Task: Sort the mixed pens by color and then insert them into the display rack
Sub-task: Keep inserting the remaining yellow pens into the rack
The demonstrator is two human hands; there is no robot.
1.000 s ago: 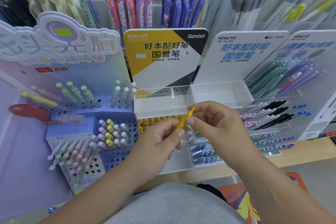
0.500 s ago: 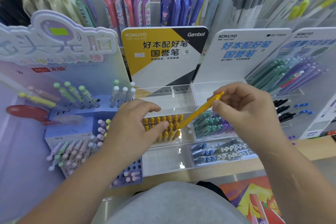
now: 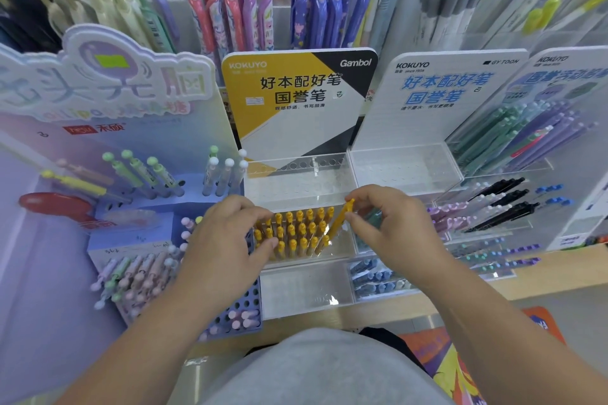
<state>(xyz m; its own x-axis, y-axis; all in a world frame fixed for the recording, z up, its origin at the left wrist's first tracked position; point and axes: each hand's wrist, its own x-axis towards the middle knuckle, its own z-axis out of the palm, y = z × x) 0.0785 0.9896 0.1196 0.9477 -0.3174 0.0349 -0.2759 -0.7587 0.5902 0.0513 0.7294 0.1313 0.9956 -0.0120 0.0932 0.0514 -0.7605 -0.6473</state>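
The right hand [image 3: 391, 233] grip pinches a tilted yellow pen [image 3: 340, 223] by its upper end, its tip among the racked yellow pens [image 3: 299, 230]. The left hand [image 3: 227, 240] touches these; grip state indeterminate.

left hand [image 3: 227, 240], right hand [image 3: 391, 233] bare; both forearms bare right down to near frame edge. light grey garment [image 3: 322, 371] fills near centre (plain, soft-looking fabric). narrow dark clothing strip [image 3: 394, 344] along its far right edge.
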